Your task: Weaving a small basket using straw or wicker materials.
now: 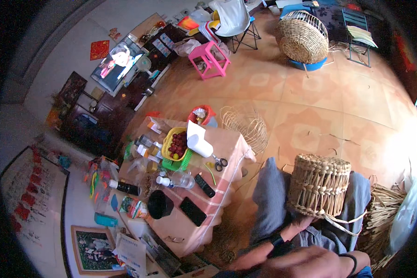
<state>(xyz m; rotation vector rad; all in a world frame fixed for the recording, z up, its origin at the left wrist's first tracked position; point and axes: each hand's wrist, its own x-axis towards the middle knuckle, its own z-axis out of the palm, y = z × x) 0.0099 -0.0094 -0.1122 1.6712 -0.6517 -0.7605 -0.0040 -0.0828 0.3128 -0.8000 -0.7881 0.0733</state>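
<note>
On my lap, a woven straw basket (319, 187) rests on striped grey cloth. Pale loose strands (345, 223) trail from its near lower edge toward the right. My left hand (304, 221), below a dark wristband, is closed at that near edge, its fingers partly hidden by the basket. Close to my body at the bottom of the view, my right hand (306, 260) is smeared by motion. Its fingers cannot be made out, and a dark band circles that arm.
Left stands a cloth-covered table (227, 139) with scissors (220, 163), a yellow fruit basket (175, 144), a remote (204, 185) and a phone (192, 211). Straw bundles (380, 217) lie at right. Farther off are a pink stool (209, 59) and a large woven basket (303, 39).
</note>
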